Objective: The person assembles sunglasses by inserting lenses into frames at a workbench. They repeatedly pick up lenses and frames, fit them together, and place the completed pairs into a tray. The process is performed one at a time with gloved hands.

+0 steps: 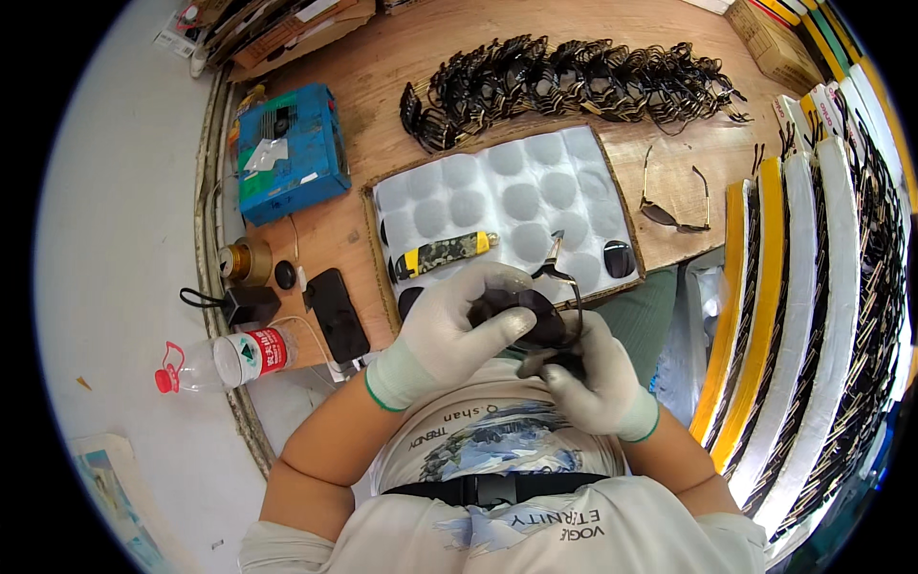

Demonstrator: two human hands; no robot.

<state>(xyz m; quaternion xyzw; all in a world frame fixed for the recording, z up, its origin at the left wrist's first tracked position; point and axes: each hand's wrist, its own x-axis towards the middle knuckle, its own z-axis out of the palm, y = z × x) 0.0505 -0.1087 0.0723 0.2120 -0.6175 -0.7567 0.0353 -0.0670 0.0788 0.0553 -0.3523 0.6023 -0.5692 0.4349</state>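
Close to my body, above the near edge of a padded tray [497,191], I hold a pair of dark sunglasses [543,320]. My left hand [461,320], in a white glove, grips a dark lens between thumb and fingers. The gloved right hand [602,375] is closed round the other side of the sunglasses; its fingers partly hide what they grip. One temple arm points up over the tray. A camouflage-and-yellow handled tool [445,254] lies on the pad, left of centre. A loose dark lens [619,258] rests at the tray's right edge.
A long heap of eyeglass frames [574,81] lies at the back. One pair of sunglasses [674,222] is right of the tray. Stacks of frames between padded layers [803,287] stand at right. Leftward are a blue box [320,143], phone [337,316] and plastic bottle [229,359].
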